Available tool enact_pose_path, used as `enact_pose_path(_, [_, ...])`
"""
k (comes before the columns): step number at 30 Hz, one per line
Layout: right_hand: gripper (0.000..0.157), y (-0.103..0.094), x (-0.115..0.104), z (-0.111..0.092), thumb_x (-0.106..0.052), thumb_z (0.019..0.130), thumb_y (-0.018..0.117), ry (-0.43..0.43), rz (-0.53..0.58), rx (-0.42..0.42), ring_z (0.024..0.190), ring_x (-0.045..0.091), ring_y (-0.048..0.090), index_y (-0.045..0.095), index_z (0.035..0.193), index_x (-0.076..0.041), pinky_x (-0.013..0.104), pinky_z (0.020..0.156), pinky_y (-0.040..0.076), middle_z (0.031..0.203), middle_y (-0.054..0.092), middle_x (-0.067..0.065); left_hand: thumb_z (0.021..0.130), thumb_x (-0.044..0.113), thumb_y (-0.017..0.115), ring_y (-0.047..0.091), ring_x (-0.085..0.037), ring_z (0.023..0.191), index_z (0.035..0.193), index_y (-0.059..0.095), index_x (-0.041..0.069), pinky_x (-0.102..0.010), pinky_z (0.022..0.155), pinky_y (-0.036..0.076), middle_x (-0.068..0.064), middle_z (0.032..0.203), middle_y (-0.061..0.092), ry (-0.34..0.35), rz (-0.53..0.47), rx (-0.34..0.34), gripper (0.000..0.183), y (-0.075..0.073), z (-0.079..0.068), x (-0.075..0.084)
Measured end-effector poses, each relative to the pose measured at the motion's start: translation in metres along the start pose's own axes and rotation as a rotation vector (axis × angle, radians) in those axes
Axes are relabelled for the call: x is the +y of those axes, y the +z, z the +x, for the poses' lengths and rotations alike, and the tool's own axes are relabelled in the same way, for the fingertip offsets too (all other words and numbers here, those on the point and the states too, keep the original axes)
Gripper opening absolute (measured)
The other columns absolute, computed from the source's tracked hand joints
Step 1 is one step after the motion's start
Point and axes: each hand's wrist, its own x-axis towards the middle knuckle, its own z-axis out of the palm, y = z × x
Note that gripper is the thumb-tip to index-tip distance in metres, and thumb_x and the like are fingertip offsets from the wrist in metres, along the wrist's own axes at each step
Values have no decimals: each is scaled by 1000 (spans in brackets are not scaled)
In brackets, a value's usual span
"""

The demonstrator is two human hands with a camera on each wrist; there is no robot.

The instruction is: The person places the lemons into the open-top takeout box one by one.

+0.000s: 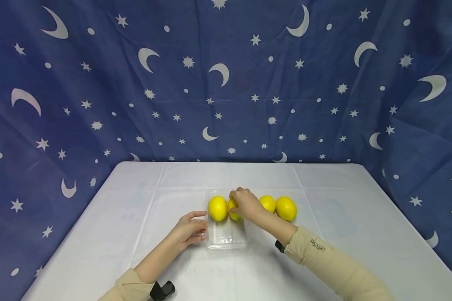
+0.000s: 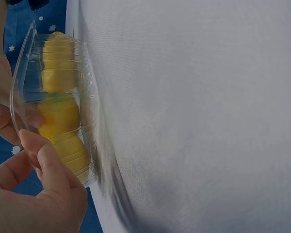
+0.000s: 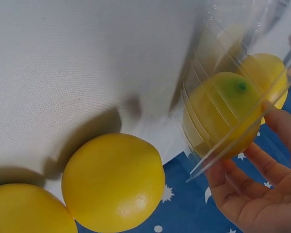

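Observation:
A clear plastic box [image 1: 226, 240] sits on the table with two yellow lemons in its far part. My right hand [image 1: 246, 205] reaches into it from above and grips the right-hand lemon [image 3: 223, 116], whose green tip shows through the wall. Beside that one lies the other lemon [image 1: 218, 208], at the box's left side. My left hand [image 1: 192, 229] is at the box's left edge, fingers loosely extended, fingertips right at the rim. Outside the box, to its right, are a lemon [image 1: 267, 203] partly behind my right hand and another lemon [image 1: 286, 208] close against it.
A white cloth [image 1: 173, 179] covers the table, with crease lines running across it. Behind and at both sides hangs a dark blue curtain [image 1: 245, 133] with white moons and stars. The right forearm [image 1: 278, 225] crosses over the table just in front of the two outside lemons.

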Motion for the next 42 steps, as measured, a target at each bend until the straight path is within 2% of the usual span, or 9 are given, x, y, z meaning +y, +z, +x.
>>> enact_pose_path(7, [35,-2,-3,-2,-7,73,79,-16,34,-5,82,25,59,67,104,2,35,79,54,93,65,14,87,-1,58,55,-11,70,131,47,1,-19,58,55,-1,83,55,1,-11,-10,45,-4,-4,-3])
enact_pose_path(14, [34,-7,-4,-5,-1,72,78,-8,70,9,88,28,61,67,104,1,39,85,53,96,65,16,88,-2,58,55,-10,71,131,46,0,-18,57,54,0,85,54,7,-7,-23,46,-4,-2,-2])
enact_pose_path(20, [34,-9,-2,-8,0,73,76,0,93,2,89,27,61,66,105,1,39,85,54,97,65,15,88,-2,58,55,-11,72,132,45,1,-18,57,54,0,85,54,3,-4,-25,46,-4,-2,-1])
enact_pose_path(31, [31,-10,4,-10,0,76,74,43,132,25,81,21,59,66,106,-1,34,77,54,98,65,13,88,-1,58,55,-11,72,132,45,1,-18,58,54,0,85,55,4,-2,-22,46,-4,-1,-1])
enact_pose_path(37, [28,-11,9,-15,-2,78,72,59,177,42,89,26,62,66,105,-2,38,82,55,102,66,14,88,0,58,55,-10,72,133,43,0,-18,58,54,0,85,55,5,-5,-41,47,-5,-2,-2])
enact_pose_path(42, [25,-13,14,-19,-3,80,71,35,198,82,94,30,63,67,105,-1,40,83,55,104,66,15,88,0,58,55,-11,73,132,45,1,-18,57,54,-2,89,56,-1,-2,-27,46,-4,-3,-1])
